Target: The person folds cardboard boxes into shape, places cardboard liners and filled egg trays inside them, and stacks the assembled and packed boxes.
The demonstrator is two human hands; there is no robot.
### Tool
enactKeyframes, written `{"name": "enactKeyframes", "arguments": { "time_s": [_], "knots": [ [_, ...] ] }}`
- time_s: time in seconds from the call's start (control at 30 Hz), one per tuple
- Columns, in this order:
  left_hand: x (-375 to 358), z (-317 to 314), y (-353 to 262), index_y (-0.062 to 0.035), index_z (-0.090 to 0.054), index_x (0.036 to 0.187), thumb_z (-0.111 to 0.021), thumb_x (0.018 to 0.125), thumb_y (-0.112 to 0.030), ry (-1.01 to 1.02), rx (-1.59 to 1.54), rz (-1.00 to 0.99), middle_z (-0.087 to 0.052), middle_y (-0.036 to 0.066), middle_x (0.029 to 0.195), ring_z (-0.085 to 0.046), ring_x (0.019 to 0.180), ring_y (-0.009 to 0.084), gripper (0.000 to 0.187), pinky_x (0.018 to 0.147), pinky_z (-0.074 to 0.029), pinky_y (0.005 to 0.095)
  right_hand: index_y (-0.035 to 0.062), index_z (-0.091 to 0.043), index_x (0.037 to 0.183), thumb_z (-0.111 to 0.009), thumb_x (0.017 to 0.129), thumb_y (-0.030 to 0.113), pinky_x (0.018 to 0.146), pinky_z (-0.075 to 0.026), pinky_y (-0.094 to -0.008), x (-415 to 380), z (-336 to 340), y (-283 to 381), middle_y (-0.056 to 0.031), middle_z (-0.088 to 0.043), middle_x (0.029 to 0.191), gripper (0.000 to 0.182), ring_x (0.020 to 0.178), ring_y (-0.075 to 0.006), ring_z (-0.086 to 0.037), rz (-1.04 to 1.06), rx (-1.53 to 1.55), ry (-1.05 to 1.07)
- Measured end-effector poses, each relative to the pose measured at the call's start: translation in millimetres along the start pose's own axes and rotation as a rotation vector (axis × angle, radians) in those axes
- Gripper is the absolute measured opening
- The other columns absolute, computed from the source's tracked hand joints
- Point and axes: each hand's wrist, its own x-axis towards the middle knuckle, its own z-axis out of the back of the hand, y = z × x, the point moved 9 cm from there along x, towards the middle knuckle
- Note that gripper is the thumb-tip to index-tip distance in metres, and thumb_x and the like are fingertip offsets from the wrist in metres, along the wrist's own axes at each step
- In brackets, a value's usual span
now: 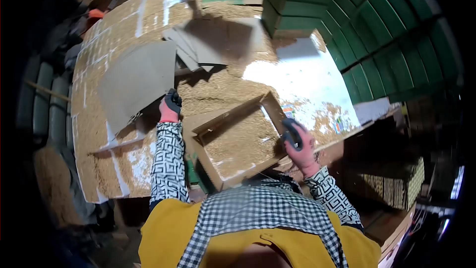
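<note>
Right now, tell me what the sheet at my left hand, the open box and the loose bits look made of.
Sheet: probably cardboard, matte, going by its dull grey face and stiff look. Open box: likely cardboard, with thin, plain brown, matte walls. Loose bits: tan and dry-looking, perhaps sawdust or husks; too fine to tell.

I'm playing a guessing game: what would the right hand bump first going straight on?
The right hand would probably meet the open cardboard box first. They look very close together, but depth is unclear.
</note>
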Motion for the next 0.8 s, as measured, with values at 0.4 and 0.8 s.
{"name": "enactKeyframes", "arguments": {
  "time_s": [0.4,0.8],
  "knots": [
    [-232.9,-89.6,-104.6,-0.0015,-0.05,0.123,-0.058,0.077,-0.009,0.066,0.839,-0.385,-0.058,0.002,0.084,-0.048,0.059,0.0099,0.047,0.051,-0.041,0.0231,0.0055,-0.057,0.112,-0.067,0.077,0.03,0.088,-0.046,-0.0382,-6.2,-52.7,-284.8,-0.0162,-0.062,0.105,0.045,0.1,-0.0317,-0.059,-0.667,-0.496,0.147],
    [-375.8,-2.2,-37.5,0.0021,-0.063,0.107,-0.059,0.086,-0.004,-0.084,0.95,-0.521,-0.06,0.004,0.084,-0.054,0.068,0.0083,0.022,0.058,-0.044,0.0218,0.0059,-0.065,0.093,-0.067,0.068,0.02,0.104,-0.03,-0.0526,44.8,-36.2,19.9,-0.0168,-0.05,0.127,0.029,0.12,-0.0363,-0.044,0.611,-0.168,0.523]
  ]
}}
